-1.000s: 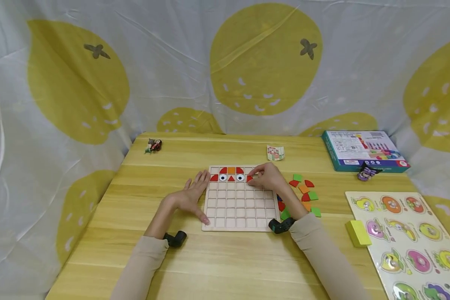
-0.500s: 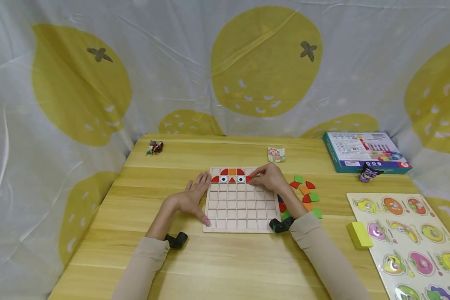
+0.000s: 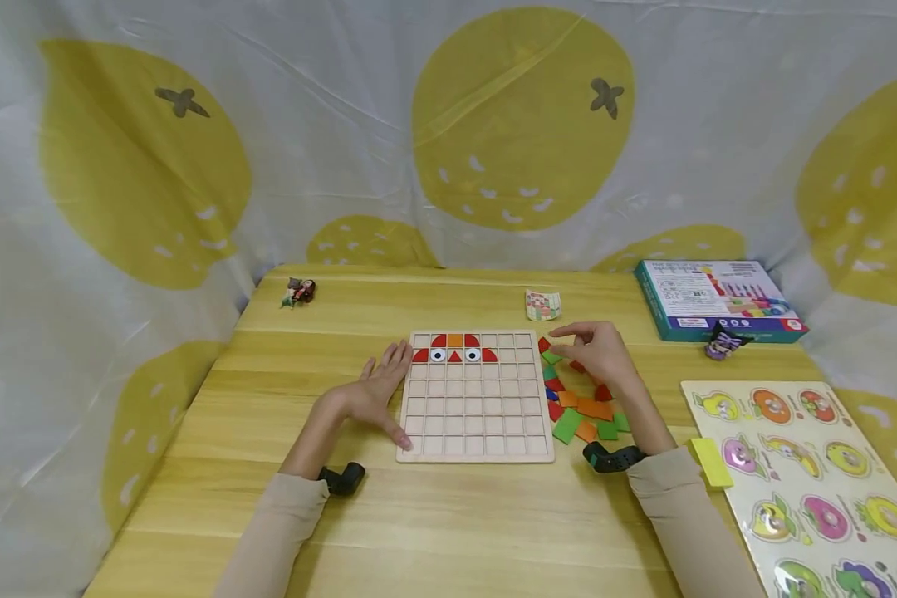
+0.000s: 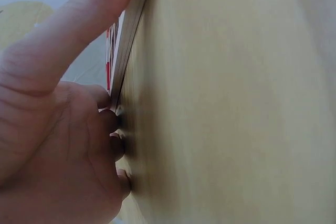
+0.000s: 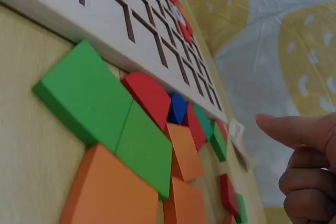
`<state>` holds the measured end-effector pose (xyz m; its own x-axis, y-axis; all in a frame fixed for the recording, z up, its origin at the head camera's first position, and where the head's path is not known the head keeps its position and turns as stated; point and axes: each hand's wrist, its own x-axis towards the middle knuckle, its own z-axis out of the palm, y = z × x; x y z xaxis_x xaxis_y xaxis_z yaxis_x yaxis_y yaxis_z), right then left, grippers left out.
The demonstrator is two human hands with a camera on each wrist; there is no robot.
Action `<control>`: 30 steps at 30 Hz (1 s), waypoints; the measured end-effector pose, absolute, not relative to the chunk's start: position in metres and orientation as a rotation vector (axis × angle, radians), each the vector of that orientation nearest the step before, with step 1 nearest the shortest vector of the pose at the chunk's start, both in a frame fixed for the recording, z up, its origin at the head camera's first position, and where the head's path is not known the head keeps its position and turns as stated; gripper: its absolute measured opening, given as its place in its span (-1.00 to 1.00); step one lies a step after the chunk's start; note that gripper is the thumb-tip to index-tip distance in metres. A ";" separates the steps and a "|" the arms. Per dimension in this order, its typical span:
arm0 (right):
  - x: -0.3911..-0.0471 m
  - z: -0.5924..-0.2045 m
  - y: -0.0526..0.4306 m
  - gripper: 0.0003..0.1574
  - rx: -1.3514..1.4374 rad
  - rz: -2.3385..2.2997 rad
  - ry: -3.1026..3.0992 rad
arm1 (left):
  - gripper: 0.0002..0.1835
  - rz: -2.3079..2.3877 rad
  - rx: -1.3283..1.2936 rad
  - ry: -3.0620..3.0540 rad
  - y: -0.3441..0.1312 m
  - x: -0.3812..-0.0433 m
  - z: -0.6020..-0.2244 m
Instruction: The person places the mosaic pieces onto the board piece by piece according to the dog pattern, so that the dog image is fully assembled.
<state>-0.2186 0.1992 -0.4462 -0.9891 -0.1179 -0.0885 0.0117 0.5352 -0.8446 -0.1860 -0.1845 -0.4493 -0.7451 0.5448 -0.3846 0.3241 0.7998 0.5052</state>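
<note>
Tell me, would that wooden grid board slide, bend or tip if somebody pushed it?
The grid board looks stiff, as its edge runs straight in the left-wrist view. Lying broad and flat on the table, it would probably slide rather than tip. The left hand, spread along its left edge, might well stop a push from the right.

A grid board [image 3: 482,407] lies on the counter [image 3: 448,531], inlaid tiles [image 3: 454,355] in its two far rows. Loose tiles [image 3: 594,408] lie right of it (some close against its edge), a paper card [image 3: 543,306] behind. Farther right, a figurine [image 3: 723,342] stands before a box [image 3: 721,291], behind a fruit puzzle [image 3: 792,490].
</note>
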 end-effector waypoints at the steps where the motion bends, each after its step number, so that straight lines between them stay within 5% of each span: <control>1: -0.217 -0.446 0.205 -0.63 -0.070 -1.437 2.630 | 0.64 0.564 0.644 2.463 -0.185 -0.186 -0.449; 9: -0.208 -0.453 0.230 -0.61 -0.014 -1.293 2.606 | 0.62 0.539 0.650 2.473 -0.186 -0.185 -0.449; 30: -0.224 -0.463 0.205 -0.58 0.148 -1.350 2.647 | 0.64 0.570 0.671 2.469 -0.187 -0.186 -0.450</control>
